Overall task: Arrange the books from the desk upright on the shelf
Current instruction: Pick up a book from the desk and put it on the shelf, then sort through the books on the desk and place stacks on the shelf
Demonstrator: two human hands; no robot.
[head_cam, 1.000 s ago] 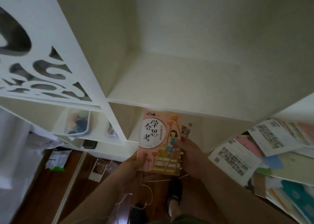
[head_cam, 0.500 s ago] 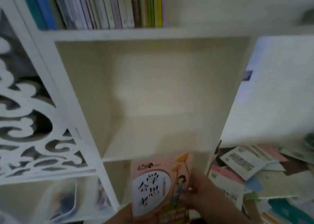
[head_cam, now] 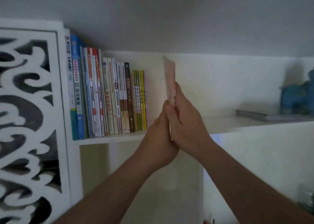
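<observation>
Panel: white carved panel fills the left edge of the frame, dark cut-outs showing through.
Row: a row of books stands upright at left centre on the shelf, spines out, packed against the panel's frame, tallest at the left, thin green and yellow ones at the right end.
Left hand: the left hand comes up from the lower middle, fingers raised and pressed flat against the left face of the book.
Book: pink book, centre frame, held upright and edge-on to the camera, just right of the row with a gap between them; its bottom edge is hidden between the palms, and it is blurred.
Right hand: the right hand presses the other face, fingers lying up along the cover, so the book is sandwiched between both palms.
Flat item: a grey flat item lies on the shelf at right.
Toy: a blue toy stands at the far right edge, blurred.
</observation>
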